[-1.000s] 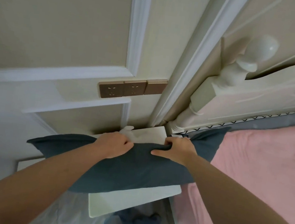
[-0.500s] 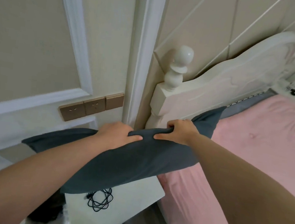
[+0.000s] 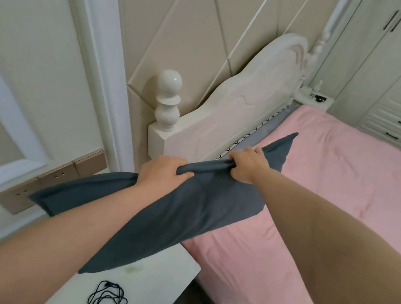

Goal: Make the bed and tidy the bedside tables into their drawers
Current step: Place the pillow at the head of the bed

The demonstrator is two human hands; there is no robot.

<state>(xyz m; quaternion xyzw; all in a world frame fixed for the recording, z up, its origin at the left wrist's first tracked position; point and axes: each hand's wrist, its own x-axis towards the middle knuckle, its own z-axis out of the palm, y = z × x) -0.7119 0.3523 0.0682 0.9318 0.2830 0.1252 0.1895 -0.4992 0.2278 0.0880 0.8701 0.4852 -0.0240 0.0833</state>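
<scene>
Bed (image 3: pixel 340 194): pink cover spread flat, lightly creased, filling the right of the view; a grey strip of sheet showed along its head edge. Headboard (image 3: pixel 237 111): cream, carved, with a ball-topped post at the near corner. Pillow (image 3: pixel 182 212): slim, dark grey, carried in the air, its long axis running from lower left over the bedside tabletop (image 3: pixel 166 274) up to the right, where its far corner reached over the head of the bed. Left hand (image 3: pixel 164 172) and right hand (image 3: pixel 248 164): both gripped the pillow's upper edge, fingers curled tight into bunched cloth, the two close together near the middle of that edge; the right hand was the nearer to the bed and headboard. The resting place probably lay rightward and forward, against the headboard, so the right hand would lead. Black cable (image 3: pixel 106 299): coiled loose on the tabletop, below the pillow, not yet put away.
</scene>
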